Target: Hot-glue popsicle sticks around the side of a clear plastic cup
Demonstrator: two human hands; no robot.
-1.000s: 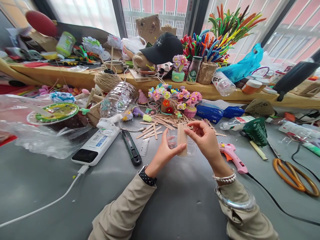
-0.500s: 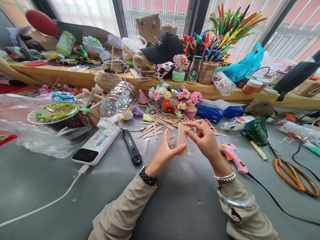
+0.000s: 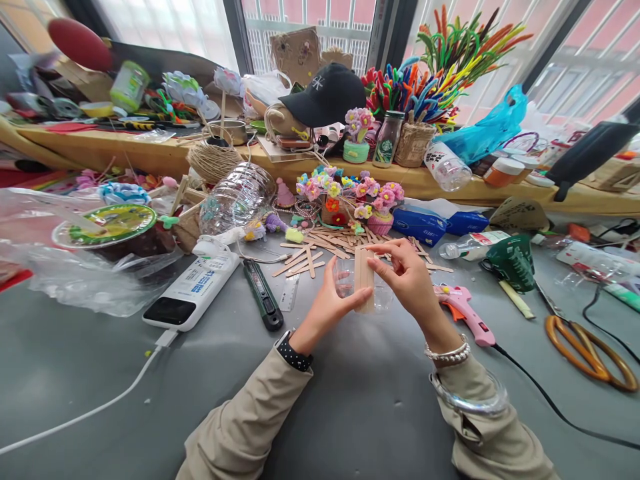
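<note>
Several wooden craft sticks (image 3: 364,270) stand upright side by side against a clear plastic container (image 3: 384,299), just above the grey table. My left hand (image 3: 331,301) is closed around the container's left side, its thumb pressing the lower part of the sticks. At the upper right of the row, my right hand (image 3: 411,277) pinches the rightmost stick between thumb and fingers. The container's far side and most of its rim are hidden behind the sticks and hands. A loose pile of craft sticks (image 3: 330,241) lies just beyond.
Right of my hands lie a pink glue gun (image 3: 467,313) with a black cord and orange-handled scissors (image 3: 583,350). Leftward are a green utility knife (image 3: 263,297), a small ruler (image 3: 289,293) and a white power bank (image 3: 193,293). Pipe-cleaner flowers (image 3: 350,193) stand behind.
Both hands keep almost the same hold on the container and sticks. The whole view has shifted very slightly; nothing has been taken up or let go.
</note>
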